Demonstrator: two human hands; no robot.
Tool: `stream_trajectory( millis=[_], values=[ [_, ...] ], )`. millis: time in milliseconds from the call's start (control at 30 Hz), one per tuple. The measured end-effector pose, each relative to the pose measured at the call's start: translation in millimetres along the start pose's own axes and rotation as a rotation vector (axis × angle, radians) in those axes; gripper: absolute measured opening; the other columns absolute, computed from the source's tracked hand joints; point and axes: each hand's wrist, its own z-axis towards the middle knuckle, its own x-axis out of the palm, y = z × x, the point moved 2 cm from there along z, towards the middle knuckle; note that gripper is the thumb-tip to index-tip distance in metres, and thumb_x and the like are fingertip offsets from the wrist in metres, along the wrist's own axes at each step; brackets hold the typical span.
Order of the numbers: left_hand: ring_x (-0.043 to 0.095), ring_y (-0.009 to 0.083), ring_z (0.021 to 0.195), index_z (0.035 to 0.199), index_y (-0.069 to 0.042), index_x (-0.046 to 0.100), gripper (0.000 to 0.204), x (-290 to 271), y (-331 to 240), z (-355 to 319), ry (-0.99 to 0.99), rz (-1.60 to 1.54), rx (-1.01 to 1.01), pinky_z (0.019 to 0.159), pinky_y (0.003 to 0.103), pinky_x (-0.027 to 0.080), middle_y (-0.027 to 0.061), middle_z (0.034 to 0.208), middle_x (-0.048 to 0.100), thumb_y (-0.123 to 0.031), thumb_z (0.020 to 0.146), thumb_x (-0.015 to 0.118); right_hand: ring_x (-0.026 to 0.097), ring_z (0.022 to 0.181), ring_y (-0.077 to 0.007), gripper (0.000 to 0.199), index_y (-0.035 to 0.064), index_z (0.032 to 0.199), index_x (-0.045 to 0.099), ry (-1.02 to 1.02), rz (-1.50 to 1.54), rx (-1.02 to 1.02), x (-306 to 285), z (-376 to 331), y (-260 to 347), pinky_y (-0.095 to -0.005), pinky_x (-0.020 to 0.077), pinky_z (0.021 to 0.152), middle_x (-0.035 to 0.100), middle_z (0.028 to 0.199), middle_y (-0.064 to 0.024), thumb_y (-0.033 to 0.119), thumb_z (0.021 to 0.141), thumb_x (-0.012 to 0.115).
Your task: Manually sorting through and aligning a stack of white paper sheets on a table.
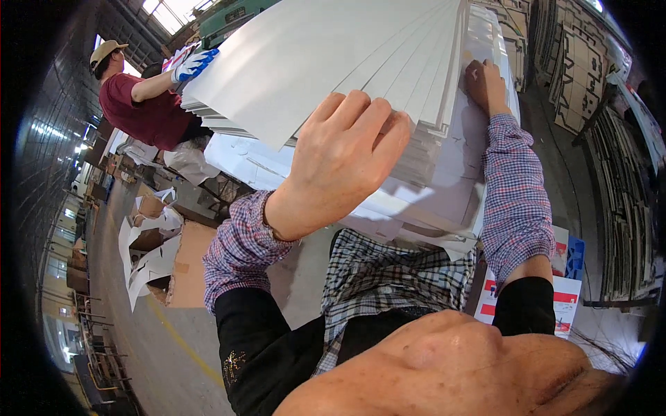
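Note:
A tall stack of large white paper sheets (277, 59) lies in front of me, its upper sheets fanned out in steps towards the right. My left hand (347, 152) is closed at the near edge of these sheets, fingers curled over and thumb side to the right. Its fingertips are hidden behind the hand. Beside the right side of the stack, my right hand (487, 84) has bent fingers close to the sheet edges. What it grips there, if anything, cannot be made out. Under the stack is a pale, white-covered work surface (395, 208).
A co-worker (149, 104) in a dark red shirt stands at far left, a blue-and-white gloved hand (195, 66) near the stack. A green machine (232, 21) is behind. Cardboard box (191, 263) with white scraps stands left; cutting boards (581, 80) lean right, near a blue crate (574, 258).

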Motion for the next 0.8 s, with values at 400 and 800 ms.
stream_trajectory(
  millis=[400,800],
  values=[
    [0.065,0.0244,0.081,0.101,0.000,0.073,0.027,5,6,4,-0.109,-0.041,0.044,0.069,0.036,0.051,0.0074,0.090,0.066,0.001,0.075,0.070,0.063,0.105,-0.0397,0.019,0.0117,0.108,0.071,-0.001,0.003,0.019,-10,-3,8,-0.0534,0.0543,0.083,0.063,0.106,-0.0178,0.023,0.095,0.062],
    [0.061,0.0246,0.076,0.084,0.000,0.063,0.016,15,10,-2,-0.173,0.009,0.063,0.065,0.036,0.046,0.0080,0.082,0.062,0.000,0.077,0.077,0.063,0.105,-0.0389,0.018,0.0133,0.105,0.073,-0.021,0.008,0.019,8,0,-6,-0.0520,0.0538,0.084,0.064,0.105,-0.0169,0.022,0.093,0.063]
  ],
)
